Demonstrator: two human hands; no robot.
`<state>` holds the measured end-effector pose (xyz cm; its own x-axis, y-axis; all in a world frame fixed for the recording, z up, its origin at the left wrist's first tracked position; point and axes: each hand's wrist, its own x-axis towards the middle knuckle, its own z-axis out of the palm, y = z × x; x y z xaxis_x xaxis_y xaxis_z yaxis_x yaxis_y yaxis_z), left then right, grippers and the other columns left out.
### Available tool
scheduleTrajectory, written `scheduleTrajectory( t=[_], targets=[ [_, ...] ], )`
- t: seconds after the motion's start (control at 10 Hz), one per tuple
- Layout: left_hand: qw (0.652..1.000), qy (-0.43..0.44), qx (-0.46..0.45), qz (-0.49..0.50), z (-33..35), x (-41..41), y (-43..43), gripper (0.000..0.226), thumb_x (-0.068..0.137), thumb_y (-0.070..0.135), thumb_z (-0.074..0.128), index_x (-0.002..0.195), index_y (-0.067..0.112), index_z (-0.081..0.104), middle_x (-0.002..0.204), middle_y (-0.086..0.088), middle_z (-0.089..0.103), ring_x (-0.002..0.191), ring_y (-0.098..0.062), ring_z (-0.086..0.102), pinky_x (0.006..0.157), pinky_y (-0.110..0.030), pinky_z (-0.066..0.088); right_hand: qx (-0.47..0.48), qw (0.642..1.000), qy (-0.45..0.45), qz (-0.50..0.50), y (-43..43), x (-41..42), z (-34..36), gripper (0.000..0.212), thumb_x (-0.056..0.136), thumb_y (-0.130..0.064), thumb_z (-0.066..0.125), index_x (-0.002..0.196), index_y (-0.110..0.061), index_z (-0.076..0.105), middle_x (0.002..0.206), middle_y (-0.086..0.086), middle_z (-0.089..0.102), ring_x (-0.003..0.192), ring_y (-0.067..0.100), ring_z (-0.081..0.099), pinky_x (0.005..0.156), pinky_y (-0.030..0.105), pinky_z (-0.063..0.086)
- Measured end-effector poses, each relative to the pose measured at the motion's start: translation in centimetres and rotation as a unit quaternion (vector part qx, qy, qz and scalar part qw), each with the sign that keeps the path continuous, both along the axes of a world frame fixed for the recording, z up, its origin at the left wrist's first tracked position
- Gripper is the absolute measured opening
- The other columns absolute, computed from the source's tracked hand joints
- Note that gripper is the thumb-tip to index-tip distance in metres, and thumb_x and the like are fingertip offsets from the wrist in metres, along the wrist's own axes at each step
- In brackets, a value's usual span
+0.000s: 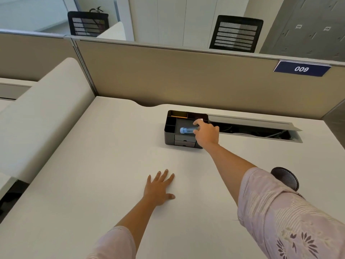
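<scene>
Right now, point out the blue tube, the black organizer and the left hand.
blue tube (188, 130): head view, middle of its clear body.
black organizer (169, 137): head view, its front left wall.
left hand (158, 189): head view, back of the hand.

The box (169, 126) sits on the desk (93, 165), near its back edge. The tube (187, 130) lies on its side over the middle of the box. The right hand (207, 133) holds the tube's right end. The left hand (158, 189) rests flat on the desk, in front of the box. A cable slot (261, 131) lies just right of the box. A wall (168, 75) stands behind the desk, and a chair (236, 33) stands behind the wall.
</scene>
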<state>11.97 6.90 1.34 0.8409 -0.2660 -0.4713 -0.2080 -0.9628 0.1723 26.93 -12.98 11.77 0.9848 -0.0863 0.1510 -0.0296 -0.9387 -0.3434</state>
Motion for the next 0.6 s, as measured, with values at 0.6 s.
scheduleTrajectory(
  t=[0.6],
  targets=[
    [0.999, -0.022, 0.041, -0.008, 0.6, -0.5, -1.2, 0.082, 0.094, 0.055, 0.044, 0.152, 0.033, -0.009, 0.163, 0.004, -0.014, 0.15, -0.023, -0.007, 0.12, -0.052, -0.001, -0.041, 0.995, 0.017, 0.085, -1.9, -1.6, 1.7, 0.033, 0.092, -0.02, 0.059, 0.124, -0.029, 0.06, 0.129, 0.001, 0.059, 0.11, 0.025, 0.053, 0.09, 0.041, 0.032]
  ],
)
